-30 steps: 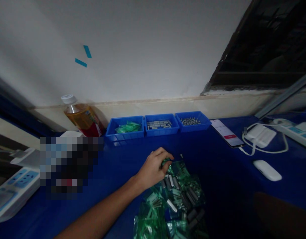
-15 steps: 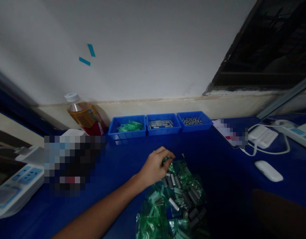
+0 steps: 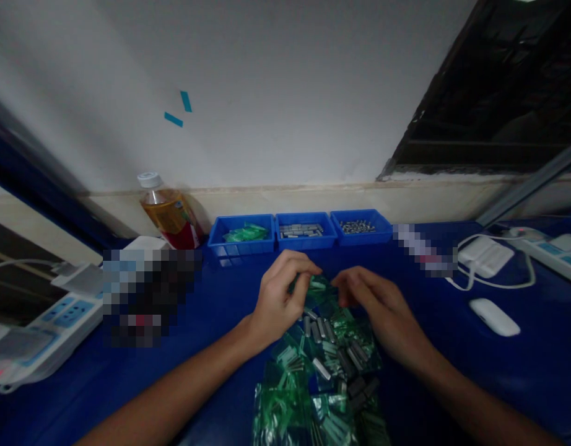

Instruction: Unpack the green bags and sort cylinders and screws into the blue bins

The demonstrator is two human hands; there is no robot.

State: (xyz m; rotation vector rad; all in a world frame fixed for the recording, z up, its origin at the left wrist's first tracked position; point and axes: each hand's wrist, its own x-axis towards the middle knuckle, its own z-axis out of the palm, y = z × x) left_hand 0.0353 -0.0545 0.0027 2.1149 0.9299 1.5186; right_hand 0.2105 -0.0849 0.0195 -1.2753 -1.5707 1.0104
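Note:
My left hand (image 3: 283,294) is closed in a pinch, thumb against fingers, on a small green plastic bag (image 3: 292,285) that shows between them. Facing it from the right, my right hand (image 3: 376,300) has its fingers curled together; what they hold, if anything, is hidden. Below both hands spreads a pile of green translucent bags (image 3: 285,409), some with thin pieces inside. Short grey metal cylinders (image 3: 320,328) lie loose on top of the pile, and one brighter metal cylinder (image 3: 321,369) rests lower down.
Along the wall stand three blue trays: one with green bags (image 3: 215,238), one with metal cylinders (image 3: 332,235), one with small metal parts (image 3: 385,232). A drink bottle (image 3: 169,214) and power strip (image 3: 65,322) are left. A white case (image 3: 494,317) and charger (image 3: 487,255) lie right.
My right hand has come in from the lower right to beside my left hand. My left hand has risen slightly, still pinching the green bag. The view has shifted a little.

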